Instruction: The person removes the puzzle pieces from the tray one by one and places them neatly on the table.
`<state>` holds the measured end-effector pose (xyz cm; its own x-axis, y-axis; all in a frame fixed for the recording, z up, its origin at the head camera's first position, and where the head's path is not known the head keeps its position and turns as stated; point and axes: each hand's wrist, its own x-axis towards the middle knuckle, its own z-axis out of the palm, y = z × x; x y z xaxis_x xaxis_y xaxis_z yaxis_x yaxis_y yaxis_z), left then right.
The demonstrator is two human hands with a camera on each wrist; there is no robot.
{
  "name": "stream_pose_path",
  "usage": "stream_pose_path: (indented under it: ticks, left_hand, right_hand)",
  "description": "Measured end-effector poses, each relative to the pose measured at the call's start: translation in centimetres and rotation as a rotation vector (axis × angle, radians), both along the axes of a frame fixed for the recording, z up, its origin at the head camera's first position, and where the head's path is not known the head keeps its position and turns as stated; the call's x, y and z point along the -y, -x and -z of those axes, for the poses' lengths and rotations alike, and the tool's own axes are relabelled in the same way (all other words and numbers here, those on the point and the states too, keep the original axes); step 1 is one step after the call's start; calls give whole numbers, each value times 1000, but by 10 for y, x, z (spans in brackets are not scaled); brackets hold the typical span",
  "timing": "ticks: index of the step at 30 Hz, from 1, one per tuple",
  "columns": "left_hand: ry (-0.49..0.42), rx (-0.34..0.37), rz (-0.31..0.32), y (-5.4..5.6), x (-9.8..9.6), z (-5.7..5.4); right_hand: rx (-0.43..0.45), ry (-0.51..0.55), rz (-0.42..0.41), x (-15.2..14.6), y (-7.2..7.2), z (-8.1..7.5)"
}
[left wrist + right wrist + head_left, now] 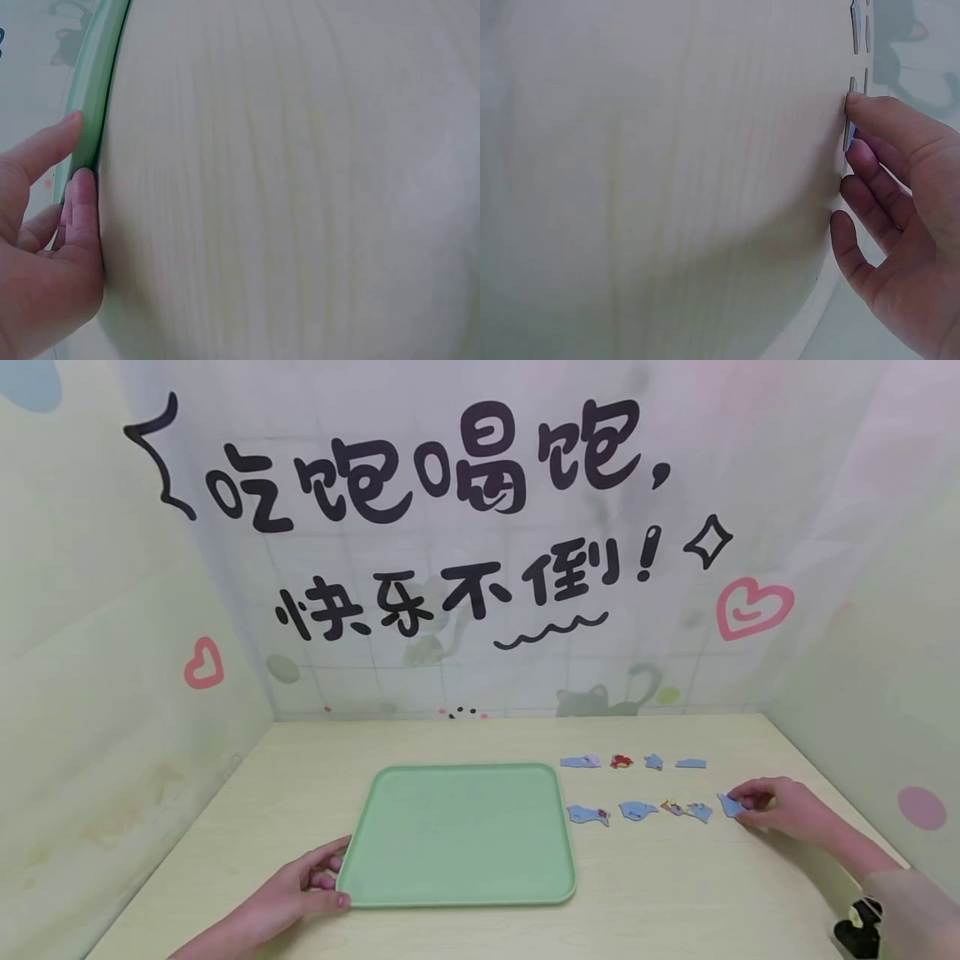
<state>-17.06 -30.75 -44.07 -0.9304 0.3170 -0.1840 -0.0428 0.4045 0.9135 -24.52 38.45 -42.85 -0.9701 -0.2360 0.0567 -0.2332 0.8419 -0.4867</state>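
A shallow light green tray (461,835) lies flat on the table. At its near left corner, my left hand (318,881) holds the rim, with the thumb at the front edge and the fingers along the left side. The left wrist view shows the thumb and fingertips against the green rim (94,90). Over on the right, my right hand (787,810) pinches a light blue jigsaw piece (728,806) by its right edge between thumb and forefinger. In the right wrist view that piece (850,127) is seen edge-on, low at the tabletop, with the other fingers loosely curled.
Several flat, irregular jigsaw pieces lie in two rows right of the tray. A red one (621,762) is in the back row; a blue one (637,811) is in front. Printed fabric walls (480,685) enclose the table (652,893) behind and on both sides.
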Motion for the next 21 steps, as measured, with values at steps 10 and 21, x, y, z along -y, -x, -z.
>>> stream_pose_path:
  ticks: [10, 21]
  left_hand:
    - [9, 10, -15, -1, -1, -2]
    - [14, 5, -23, -1, -1, -1]
  right_hand:
    - [20, -1, -9, -4, 2, 2]
    - [-40, 2, -104, -9, 0, 7]
